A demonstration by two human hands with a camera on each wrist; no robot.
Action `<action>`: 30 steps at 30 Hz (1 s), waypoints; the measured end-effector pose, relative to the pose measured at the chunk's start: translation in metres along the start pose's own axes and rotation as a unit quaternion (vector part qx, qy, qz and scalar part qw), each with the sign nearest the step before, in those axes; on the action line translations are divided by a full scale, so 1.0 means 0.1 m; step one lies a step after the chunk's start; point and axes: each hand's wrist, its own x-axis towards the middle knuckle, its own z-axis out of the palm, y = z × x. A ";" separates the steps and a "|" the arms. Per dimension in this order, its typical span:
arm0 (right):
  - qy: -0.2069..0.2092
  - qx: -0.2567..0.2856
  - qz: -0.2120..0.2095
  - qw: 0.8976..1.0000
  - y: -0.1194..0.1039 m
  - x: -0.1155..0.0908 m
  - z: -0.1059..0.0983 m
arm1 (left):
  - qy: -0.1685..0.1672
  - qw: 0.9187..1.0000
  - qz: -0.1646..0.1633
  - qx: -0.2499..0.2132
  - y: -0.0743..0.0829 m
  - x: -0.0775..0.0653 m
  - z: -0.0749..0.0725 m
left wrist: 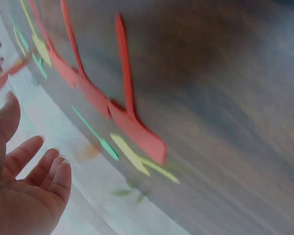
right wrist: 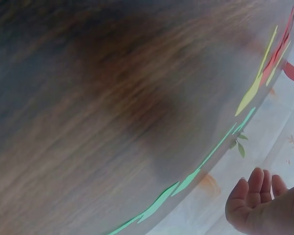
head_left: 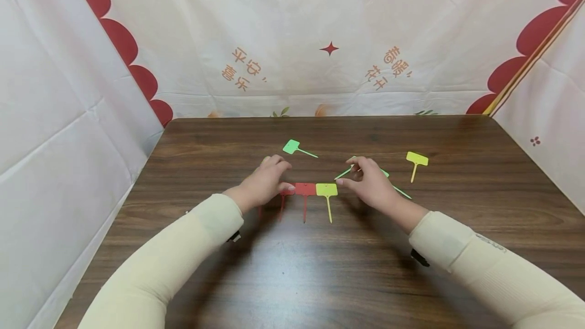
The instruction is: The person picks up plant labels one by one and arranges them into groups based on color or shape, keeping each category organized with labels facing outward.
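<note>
A row of flat T-shaped plant labels lies side by side on the table, stems toward the person. In it are three red labels [left wrist: 90,95] and a yellow label [head_left: 326,190] at the right end. My left hand [head_left: 265,180] hovers over the left part of the row, fingers loosely bent and nothing held, covering part of the red ones. Beyond it lies another yellow label [left wrist: 132,154]. My right hand [head_left: 372,185] is just right of the row, its fingers relaxed and holding nothing. Under and behind it lie two green labels [right wrist: 159,201], partly hidden in the head view.
Farther back on the dark wood table [head_left: 283,273] lies a green label [head_left: 291,146]. To the right of my right hand is a yellow label [head_left: 417,158]. A white printed cloth [head_left: 292,24] with red scalloped edges stands behind the table, and white cloth hangs at both sides.
</note>
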 end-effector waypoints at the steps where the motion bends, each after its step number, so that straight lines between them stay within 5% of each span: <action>1: 0.001 0.000 -0.004 1.000 0.00 -0.01 -0.01 | 0.004 1.000 -0.007 -0.004 -0.03 -0.01 -0.02; 9: 0.012 -0.020 -0.044 0.999 0.02 -0.05 -0.03 | 0.003 0.998 -0.062 -0.028 -0.24 -0.02 -0.13; 30: 0.009 -0.027 -0.071 0.997 0.09 -0.11 -0.01 | -0.083 0.992 -0.084 -0.036 -0.69 0.11 -0.30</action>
